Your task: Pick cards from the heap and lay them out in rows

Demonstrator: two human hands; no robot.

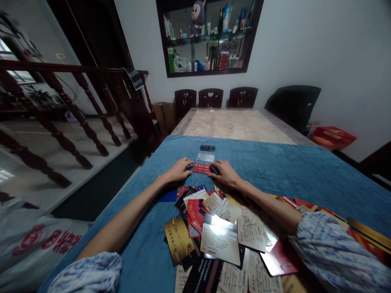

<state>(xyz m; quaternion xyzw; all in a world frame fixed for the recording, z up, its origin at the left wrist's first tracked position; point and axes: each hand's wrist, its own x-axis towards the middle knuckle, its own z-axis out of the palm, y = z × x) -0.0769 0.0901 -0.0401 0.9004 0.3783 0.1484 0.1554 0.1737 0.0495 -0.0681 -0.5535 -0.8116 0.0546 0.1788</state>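
Now, red card (pixel 201 168) between hands (pixel 180 170) (pixel 226 173)

Three dark chairs (pixel 210 101) stand below a wall cabinet (pixel 207 74), near a cardboard box (pixel 165 116).

The gold card (pixel 179 244) is showing letters that seem to read "DCEP", with blurred Chinese characters running alongside. In the row, the red card (pixel 200 168), white card (pixel 205 157) and black card (pixel 207 148) are bearing print too small to read. The bag (pixel 39 244) is displaying a round red emblem and large red characters, their wording unclear.
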